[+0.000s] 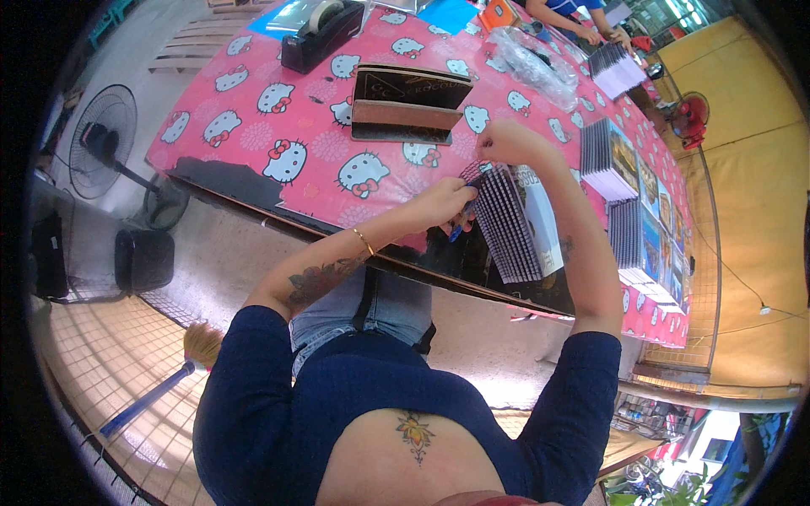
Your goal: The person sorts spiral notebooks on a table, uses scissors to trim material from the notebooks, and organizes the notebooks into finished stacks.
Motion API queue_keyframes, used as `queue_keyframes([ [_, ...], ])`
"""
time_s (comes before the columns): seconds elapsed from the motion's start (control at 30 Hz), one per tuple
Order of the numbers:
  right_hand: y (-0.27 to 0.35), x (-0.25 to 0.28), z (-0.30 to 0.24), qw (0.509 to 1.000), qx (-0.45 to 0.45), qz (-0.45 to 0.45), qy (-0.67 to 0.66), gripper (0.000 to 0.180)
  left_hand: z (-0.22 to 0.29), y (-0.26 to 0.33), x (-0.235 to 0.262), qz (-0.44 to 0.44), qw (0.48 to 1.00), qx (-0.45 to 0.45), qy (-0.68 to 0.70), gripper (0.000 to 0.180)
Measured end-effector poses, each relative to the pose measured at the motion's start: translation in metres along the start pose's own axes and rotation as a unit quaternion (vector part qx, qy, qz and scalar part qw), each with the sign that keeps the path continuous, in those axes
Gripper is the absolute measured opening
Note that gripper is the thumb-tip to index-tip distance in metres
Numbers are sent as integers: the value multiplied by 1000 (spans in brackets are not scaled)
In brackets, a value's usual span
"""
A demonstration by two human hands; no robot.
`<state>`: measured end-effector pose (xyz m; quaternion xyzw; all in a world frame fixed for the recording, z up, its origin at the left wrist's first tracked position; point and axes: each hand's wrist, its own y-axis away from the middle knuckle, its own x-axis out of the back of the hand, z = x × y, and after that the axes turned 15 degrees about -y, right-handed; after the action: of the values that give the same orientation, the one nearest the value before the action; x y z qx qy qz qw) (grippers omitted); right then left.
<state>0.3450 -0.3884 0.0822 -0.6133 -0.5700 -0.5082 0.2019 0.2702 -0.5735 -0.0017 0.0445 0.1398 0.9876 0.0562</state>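
A fanned stack of thin flat booklets or card sleeves (515, 223) lies on the pink cartoon-cat tablecloth (295, 126) at the table's near edge. My left hand (443, 205) rests on the stack's left side, fingers closed on a small blue pen-like object (456, 229). My right hand (506, 142) is closed at the stack's far end, gripping the top of the booklets. Both forearms reach in from below.
A brown-and-black open box (405, 105) stands behind the stack, a black tape dispenser (319, 34) further back, a clear plastic bag (536, 59) to the right. More stacks (629, 181) line the right side. Another person's hands (603, 34) work at the far end. A fan (101, 131) and a broom (181, 363) are on the floor at left.
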Motion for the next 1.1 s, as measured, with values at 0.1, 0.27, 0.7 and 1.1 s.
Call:
queue_keyframes([
  [0.1, -4, 0, 3, 998, 3, -39, 39, 22, 3, -5, 1, 6, 1000, 1, -14, 33],
  [0.27, -5, 2, 4, 999, 5, -39, 25, 26, 2, -3, -2, 15, 999, -21, -44, 32],
  [0.7, -13, -2, -2, 996, 10, -72, 41, 32, -13, -17, -5, 39, 998, -18, -46, 30],
  [1.1, -19, -8, -8, 993, -15, -94, 72, 33, -17, -14, -3, 26, 999, 16, -23, 32],
])
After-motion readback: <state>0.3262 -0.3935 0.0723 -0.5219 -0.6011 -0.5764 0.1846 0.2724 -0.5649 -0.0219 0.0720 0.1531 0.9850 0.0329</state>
